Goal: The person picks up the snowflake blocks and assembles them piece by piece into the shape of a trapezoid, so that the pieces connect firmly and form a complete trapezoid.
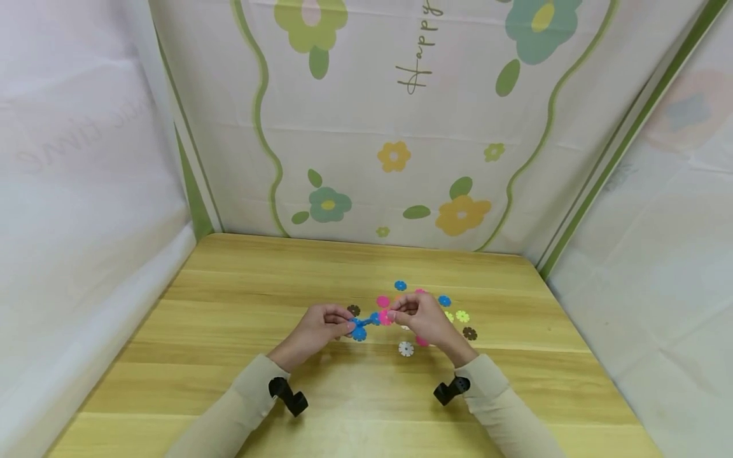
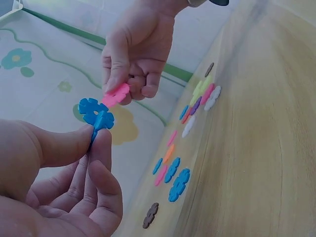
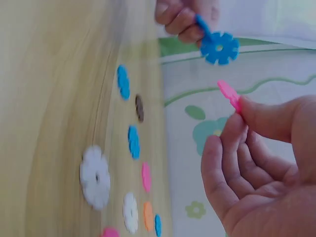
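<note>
While you hold both hands above the middle of the wood-grained table, your left hand pinches some joined blue discs between thumb and forefinger, and your right hand pinches a pink disc close beside them; on both hands, the other fingers are bent. The tabletop is pale yellow-brown, with its streaks running mostly from side to side, and its far edge lies along a white cloth backdrop. That cloth carries green, yellow and orange flowers, wavy green lines and the sideways word "Happy". To your left and right hang whitish side panels, the left one with faint lettering, and green strips mark the corners. Loose notched discs lie flat on the wood, mostly around and beyond your right hand: a white disc nearer you, a brown disc and a yellow-green disc to the right, and a blue disc farther off.
</note>
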Tool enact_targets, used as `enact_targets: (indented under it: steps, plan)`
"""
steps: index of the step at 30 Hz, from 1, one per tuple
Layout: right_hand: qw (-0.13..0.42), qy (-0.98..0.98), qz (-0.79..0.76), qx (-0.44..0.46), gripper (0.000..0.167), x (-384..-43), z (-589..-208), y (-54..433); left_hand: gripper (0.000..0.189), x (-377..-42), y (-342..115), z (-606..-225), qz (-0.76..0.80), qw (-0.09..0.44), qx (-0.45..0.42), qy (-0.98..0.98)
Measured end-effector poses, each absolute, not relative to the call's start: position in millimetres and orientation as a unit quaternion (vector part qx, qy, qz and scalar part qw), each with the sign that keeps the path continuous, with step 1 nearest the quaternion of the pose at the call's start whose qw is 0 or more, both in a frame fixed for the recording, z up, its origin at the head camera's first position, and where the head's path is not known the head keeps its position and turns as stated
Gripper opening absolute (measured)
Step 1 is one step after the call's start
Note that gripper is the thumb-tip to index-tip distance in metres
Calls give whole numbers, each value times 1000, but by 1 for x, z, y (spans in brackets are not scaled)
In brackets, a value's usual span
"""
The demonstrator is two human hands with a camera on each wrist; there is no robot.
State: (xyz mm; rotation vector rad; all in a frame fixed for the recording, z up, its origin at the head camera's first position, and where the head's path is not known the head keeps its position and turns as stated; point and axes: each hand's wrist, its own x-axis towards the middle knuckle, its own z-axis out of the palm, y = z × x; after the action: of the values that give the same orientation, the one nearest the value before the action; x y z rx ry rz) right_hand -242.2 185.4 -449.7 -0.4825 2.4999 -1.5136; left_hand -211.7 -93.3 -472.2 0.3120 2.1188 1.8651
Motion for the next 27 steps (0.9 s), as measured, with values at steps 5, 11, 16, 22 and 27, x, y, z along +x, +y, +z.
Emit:
enact_targets:
  steps: [5,11,16,22,27]
  plan:
    - [90,821,-545,-145,16,-236,-450,178,22,-212,-94,-473,651,153,112,735]
    - [84,814,-557,-139,14,-233,-451,172,22,-213,-95,-473,655,153,114,731]
    - [82,812,-560,-140,18,-233,-453,171,21,-213,-95,-475,656,150,113,731]
    - [79,810,-568,-127,20,-233,-454,171,20,-214,-94,-476,657,148,112,731]
    - [74,805,-577,-121,17,-231,-454,167,20,-214,-94,-475,655,148,112,733]
